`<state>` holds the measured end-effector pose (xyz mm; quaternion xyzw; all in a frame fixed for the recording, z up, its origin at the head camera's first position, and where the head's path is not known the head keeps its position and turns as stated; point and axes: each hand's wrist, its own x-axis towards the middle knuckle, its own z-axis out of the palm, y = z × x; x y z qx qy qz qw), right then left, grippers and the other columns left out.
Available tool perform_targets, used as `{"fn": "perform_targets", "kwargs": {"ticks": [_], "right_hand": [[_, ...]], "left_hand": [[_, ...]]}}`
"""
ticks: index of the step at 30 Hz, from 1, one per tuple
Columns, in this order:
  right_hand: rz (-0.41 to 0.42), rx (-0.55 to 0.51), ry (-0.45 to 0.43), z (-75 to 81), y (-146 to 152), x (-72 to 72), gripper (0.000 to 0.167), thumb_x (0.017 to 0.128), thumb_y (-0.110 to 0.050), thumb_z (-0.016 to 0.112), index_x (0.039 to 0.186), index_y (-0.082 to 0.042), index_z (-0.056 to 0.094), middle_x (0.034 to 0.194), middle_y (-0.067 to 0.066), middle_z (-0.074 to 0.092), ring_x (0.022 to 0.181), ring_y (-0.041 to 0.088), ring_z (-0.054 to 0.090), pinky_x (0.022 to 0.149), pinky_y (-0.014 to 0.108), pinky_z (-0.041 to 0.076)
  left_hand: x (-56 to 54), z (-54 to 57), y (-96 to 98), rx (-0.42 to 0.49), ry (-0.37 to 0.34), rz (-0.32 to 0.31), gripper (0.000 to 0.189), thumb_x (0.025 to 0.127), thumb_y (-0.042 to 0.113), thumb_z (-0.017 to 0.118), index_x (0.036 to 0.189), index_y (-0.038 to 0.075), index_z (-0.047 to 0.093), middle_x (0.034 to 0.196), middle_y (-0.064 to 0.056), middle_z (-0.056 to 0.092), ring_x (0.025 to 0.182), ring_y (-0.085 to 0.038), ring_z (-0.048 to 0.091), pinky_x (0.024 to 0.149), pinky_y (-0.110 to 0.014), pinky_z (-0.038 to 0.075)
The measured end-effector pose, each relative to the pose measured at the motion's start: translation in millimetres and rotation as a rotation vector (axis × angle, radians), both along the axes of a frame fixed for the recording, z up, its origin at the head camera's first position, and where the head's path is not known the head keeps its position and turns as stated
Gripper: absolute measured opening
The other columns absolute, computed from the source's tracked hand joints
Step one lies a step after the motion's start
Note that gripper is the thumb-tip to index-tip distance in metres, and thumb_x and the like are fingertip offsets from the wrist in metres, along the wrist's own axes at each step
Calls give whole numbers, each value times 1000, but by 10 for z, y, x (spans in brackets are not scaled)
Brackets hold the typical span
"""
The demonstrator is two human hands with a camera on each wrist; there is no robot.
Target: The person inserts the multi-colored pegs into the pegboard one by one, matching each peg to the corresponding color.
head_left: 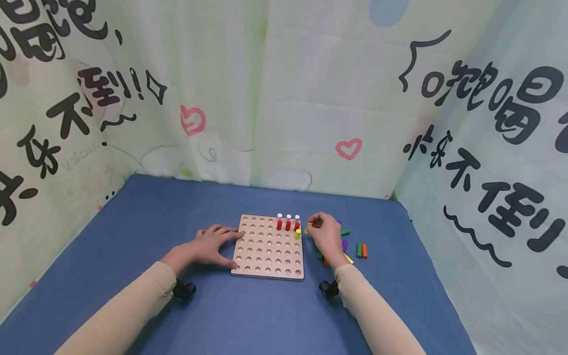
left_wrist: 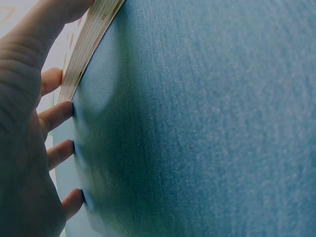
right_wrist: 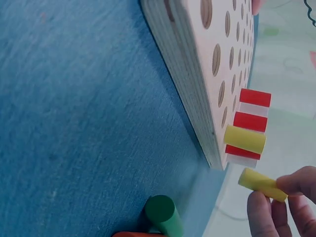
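A wooden pegboard (head_left: 265, 253) with rows of round holes lies flat on the blue cloth. Three white pegs (head_left: 289, 217) stand in its back row at the right, three red pegs (head_left: 288, 226) in front of them. One yellow peg (head_left: 298, 234) stands upright in front of the rightmost red one. My left hand (head_left: 207, 248) rests at the board's left edge, thumb and fingers spread, some fingertips on the cloth. Just off the board's right side, my right hand (head_left: 327, 237) pinches another yellow peg (right_wrist: 260, 184), tilted, between thumb and fingers.
Loose pegs lie right of the board, partly hidden by my right hand and wrist: a green peg (head_left: 359, 251), an orange peg (head_left: 365, 251), a purple peg (head_left: 344, 244) and several others. Printed curtains (head_left: 306, 98) hang behind the blue-covered table (head_left: 248, 315) and along both sides.
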<state>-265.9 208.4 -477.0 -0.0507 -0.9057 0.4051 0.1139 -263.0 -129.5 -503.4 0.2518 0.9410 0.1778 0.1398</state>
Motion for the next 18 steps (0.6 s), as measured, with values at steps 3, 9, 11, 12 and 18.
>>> {"fn": "perform_targets", "kwargs": {"ticks": [3, 9, 11, 12, 18], "right_hand": [[1, -2, 17, 0, -17, -5, 13, 91, -8, 75, 103, -5, 72, 105, 14, 70, 95, 27, 67, 83, 42, 59], [2, -14, 54, 4, -37, -4, 10, 92, -10, 76, 101, -6, 72, 103, 13, 70, 93, 26, 67, 81, 41, 58], [3, -18, 70, 10, -47, -1, 10, 92, -10, 76, 100, -6, 72, 102, 13, 70, 92, 26, 68, 80, 42, 58], [4, -21, 74, 14, -53, 1, 10, 92, -11, 76, 100, -6, 71, 102, 13, 70, 92, 26, 68, 80, 41, 59], [1, -44, 70, 29, -85, 12, 12, 94, -17, 77, 98, -8, 70, 100, 10, 71, 91, 25, 68, 80, 40, 58]], "left_hand": [[4, 5, 0, -1, 0, 0, 96, 81, 68, 77, 161, 28, 40, 164, -8, 39, 150, -40, 29, 107, -76, 23], [7, 10, 6, -2, -1, 2, 96, 81, 68, 77, 161, 28, 40, 164, -8, 39, 150, -40, 30, 107, -76, 23], [7, 7, 7, 0, 2, 3, 96, 81, 68, 77, 161, 28, 40, 164, -8, 39, 150, -40, 30, 107, -76, 23], [7, 5, 7, 0, 4, 3, 97, 81, 68, 77, 161, 28, 40, 164, -8, 39, 150, -40, 30, 107, -76, 24], [0, 9, 7, -1, 4, 7, 97, 81, 68, 77, 161, 28, 40, 164, -8, 39, 150, -40, 30, 107, -76, 23]]}}
